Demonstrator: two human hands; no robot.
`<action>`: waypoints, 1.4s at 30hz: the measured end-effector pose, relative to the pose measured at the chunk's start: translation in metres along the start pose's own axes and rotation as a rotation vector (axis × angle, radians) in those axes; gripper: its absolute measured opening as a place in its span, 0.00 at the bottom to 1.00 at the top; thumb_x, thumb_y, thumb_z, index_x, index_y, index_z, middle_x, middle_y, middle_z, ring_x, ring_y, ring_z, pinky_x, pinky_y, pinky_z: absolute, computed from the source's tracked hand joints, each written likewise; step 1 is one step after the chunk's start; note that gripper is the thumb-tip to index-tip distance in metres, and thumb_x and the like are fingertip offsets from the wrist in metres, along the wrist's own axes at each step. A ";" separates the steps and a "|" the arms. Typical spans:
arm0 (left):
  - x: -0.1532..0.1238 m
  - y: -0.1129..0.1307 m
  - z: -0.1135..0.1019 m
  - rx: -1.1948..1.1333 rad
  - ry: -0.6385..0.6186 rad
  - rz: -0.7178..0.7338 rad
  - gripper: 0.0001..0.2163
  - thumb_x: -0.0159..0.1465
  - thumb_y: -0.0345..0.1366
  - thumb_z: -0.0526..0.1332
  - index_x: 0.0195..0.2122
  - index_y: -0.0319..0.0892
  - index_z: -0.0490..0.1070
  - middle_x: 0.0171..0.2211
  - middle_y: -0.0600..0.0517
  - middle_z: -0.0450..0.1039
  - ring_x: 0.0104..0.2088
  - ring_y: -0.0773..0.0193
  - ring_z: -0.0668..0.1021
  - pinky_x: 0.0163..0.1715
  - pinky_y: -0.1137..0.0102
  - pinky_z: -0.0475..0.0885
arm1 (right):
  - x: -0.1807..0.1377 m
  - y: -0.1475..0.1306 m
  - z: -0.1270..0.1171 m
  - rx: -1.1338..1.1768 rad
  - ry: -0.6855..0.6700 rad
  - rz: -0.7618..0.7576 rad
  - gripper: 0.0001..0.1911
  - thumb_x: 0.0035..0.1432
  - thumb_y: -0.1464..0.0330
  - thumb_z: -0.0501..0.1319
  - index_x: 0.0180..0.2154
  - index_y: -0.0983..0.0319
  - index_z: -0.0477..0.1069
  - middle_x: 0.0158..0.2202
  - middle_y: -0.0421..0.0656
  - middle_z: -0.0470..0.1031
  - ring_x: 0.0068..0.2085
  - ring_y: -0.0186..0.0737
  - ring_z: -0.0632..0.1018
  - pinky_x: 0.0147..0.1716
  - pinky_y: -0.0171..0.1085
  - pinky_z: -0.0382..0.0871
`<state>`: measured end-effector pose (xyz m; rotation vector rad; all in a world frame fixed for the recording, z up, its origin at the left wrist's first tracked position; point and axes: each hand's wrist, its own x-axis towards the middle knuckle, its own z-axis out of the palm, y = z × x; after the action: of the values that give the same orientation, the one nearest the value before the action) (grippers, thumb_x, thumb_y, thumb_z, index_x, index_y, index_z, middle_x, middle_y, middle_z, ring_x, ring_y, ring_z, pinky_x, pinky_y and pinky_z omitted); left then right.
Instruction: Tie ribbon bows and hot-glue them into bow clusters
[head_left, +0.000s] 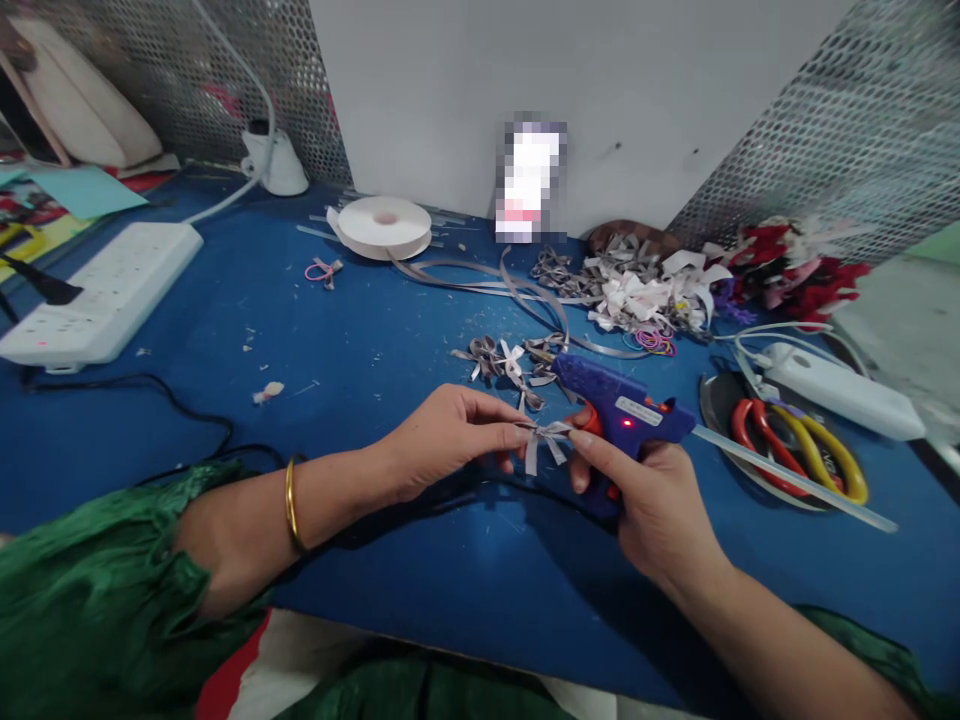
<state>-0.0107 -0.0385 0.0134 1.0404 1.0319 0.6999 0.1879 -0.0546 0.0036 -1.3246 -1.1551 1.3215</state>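
Between my two hands is a small grey ribbon bow (pixel 551 434) with its tails hanging down. My left hand (pixel 457 435) pinches the bow's left loop between thumb and fingers. A blue hot glue gun (pixel 626 405) with a glowing red light sits in my right hand (pixel 660 500), its nozzle pointing up and left. The right thumb and index finger also touch the bow's right side. A long clear glue stick (pixel 795 478) sticks out of the gun's back. Just beyond my hands lie several finished-looking grey bows (pixel 491 358).
Behind stand a ribbon spool (pixel 384 225), a blurred phone (pixel 529 185) and a heap of pale ribbon pieces (pixel 645 285). Scissors with red and yellow handles (pixel 821 455) lie at right near a white power adapter (pixel 844 390). A power strip (pixel 112 290) is at left on the blue table (pixel 360 350).
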 end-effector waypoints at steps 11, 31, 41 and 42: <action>0.004 0.008 -0.013 -0.069 0.231 0.077 0.09 0.57 0.38 0.64 0.30 0.36 0.79 0.25 0.48 0.77 0.23 0.70 0.76 0.24 0.75 0.65 | -0.020 0.001 -0.016 -0.274 -0.157 -0.477 0.09 0.61 0.67 0.60 0.44 0.59 0.72 0.37 0.46 0.77 0.27 0.38 0.76 0.25 0.38 0.71; 0.001 0.014 -0.013 0.041 0.329 0.203 0.07 0.56 0.35 0.64 0.32 0.36 0.79 0.26 0.49 0.78 0.23 0.69 0.76 0.27 0.73 0.73 | -0.020 0.006 -0.019 -0.568 -0.161 -0.522 0.08 0.60 0.67 0.60 0.43 0.58 0.70 0.33 0.42 0.73 0.29 0.38 0.74 0.27 0.34 0.70; 0.000 0.014 -0.013 0.062 0.333 0.212 0.07 0.56 0.34 0.64 0.31 0.37 0.79 0.24 0.50 0.77 0.23 0.69 0.76 0.27 0.74 0.73 | -0.020 0.009 -0.020 -0.573 -0.142 -0.536 0.09 0.60 0.68 0.61 0.44 0.58 0.69 0.32 0.41 0.72 0.28 0.36 0.74 0.27 0.34 0.69; 0.000 0.014 -0.013 0.063 0.331 0.215 0.07 0.56 0.34 0.64 0.31 0.37 0.79 0.24 0.50 0.77 0.23 0.69 0.77 0.28 0.74 0.73 | -0.020 0.010 -0.020 -0.571 -0.139 -0.534 0.09 0.60 0.68 0.61 0.44 0.58 0.69 0.32 0.40 0.72 0.28 0.35 0.73 0.26 0.33 0.69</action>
<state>-0.0228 -0.0281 0.0248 1.1236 1.2426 1.0463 0.2084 -0.0760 -0.0026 -1.1850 -1.9193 0.7208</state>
